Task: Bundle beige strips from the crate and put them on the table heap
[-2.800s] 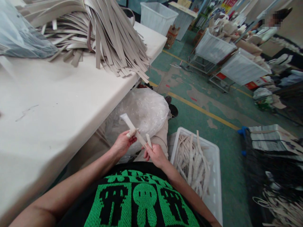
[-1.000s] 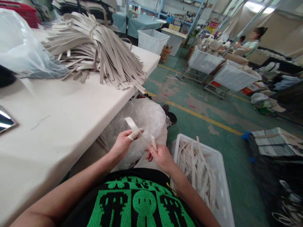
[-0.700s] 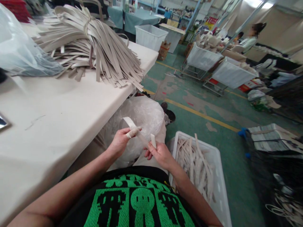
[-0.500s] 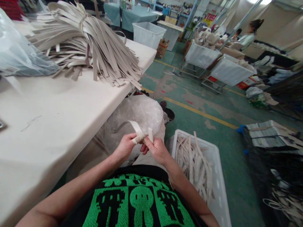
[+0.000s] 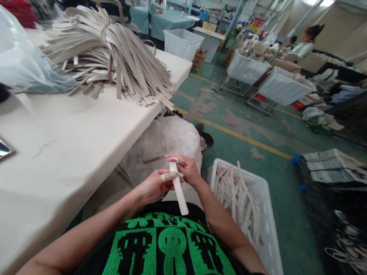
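Note:
A pale flat strap (image 5: 180,194) hangs down toward my lap, its rounded lower end over my black and green shirt. My left hand (image 5: 160,182) is closed on the strap, with the thumb, wrapped in a light covering, pressed across its face. At the strap's upper end my right hand (image 5: 187,169) is closed too, its fingers round the top part. Part of the strap beyond my fingers is hidden. A clear plastic sheet (image 5: 172,133) lies over my lap, just past both hands.
On the white table (image 5: 86,126) at left lie a tied bundle of beige straps (image 5: 129,57) and a plastic bag (image 5: 28,61). A white bin (image 5: 266,202) of loose straps stands at my right. Farther off are wheeled bins (image 5: 249,68) and a person (image 5: 302,49).
The strap has turned, and a long end now hangs toward me. My right hand has moved up to its top, while my left thumb now presses across its face.

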A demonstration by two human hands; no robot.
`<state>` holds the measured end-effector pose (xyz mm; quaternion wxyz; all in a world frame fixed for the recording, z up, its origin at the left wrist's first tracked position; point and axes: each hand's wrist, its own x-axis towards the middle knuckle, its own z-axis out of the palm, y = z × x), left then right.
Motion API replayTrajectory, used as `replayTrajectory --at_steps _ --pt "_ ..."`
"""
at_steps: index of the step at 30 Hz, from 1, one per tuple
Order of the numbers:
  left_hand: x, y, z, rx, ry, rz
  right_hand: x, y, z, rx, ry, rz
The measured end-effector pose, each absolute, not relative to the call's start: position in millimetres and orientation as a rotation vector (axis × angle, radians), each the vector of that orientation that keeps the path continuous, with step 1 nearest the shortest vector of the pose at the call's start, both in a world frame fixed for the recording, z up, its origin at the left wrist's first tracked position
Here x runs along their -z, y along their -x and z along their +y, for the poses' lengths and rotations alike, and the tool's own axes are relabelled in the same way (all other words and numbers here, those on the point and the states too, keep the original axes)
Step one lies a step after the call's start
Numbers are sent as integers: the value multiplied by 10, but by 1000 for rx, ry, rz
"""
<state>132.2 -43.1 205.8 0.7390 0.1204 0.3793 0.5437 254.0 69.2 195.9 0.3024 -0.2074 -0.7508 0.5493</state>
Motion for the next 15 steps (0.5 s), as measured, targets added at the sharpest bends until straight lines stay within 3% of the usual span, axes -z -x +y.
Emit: replayTrajectory --at_steps 7,12,15 --pt "-1484 -1234 -341 -1080 181 798 -1916 -2803 540 -1861 782 -1526" --pt "-1085 -960 -52 -1426 560 1020 -1986 -3552 438 -2279 727 -1565" --pt "-1087 -730 66 -1598 566 1066 -1911 -3934 449 -2307 876 -1609"
